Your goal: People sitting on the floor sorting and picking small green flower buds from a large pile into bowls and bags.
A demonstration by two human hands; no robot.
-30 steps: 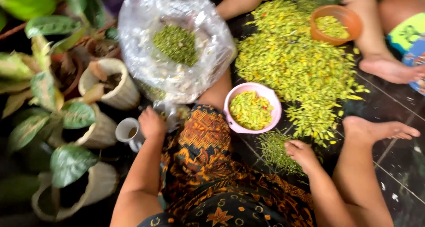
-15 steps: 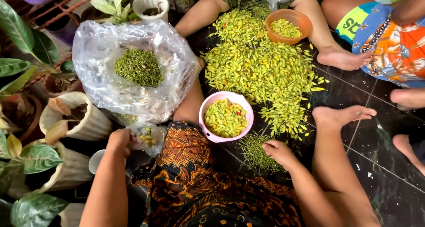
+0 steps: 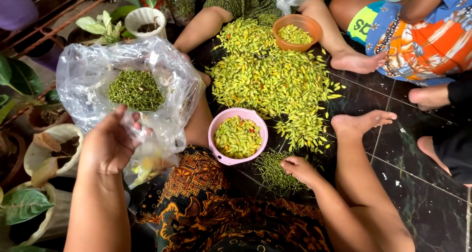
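Observation:
My left hand (image 3: 110,143) grips the near edge of a clear plastic bag (image 3: 93,70) that holds a heap of green stems (image 3: 136,89). My right hand (image 3: 301,169) rests fingers-down on a small pile of green stems (image 3: 275,171) on the dark floor. Between my hands, by my knee, stands a pink bowl (image 3: 219,153) filled with yellow-green chillies (image 3: 238,136). Beyond it a broad heap of chillies (image 3: 270,80) spreads over the tiles. My lap is covered by patterned orange-and-black cloth (image 3: 221,207).
An orange bowl (image 3: 314,26) of chillies sits at the heap's far side, between another person's bare legs. More people's feet (image 3: 356,61) and knees lie at the right. Potted plants (image 3: 142,21) and pale pots (image 3: 44,153) crowd the left. My own foot (image 3: 361,121) lies beside the heap.
My left hand has risen from beside the pots and taken hold of the plastic bag's edge. The right hand stays on the stem pile. The view shifted slightly.

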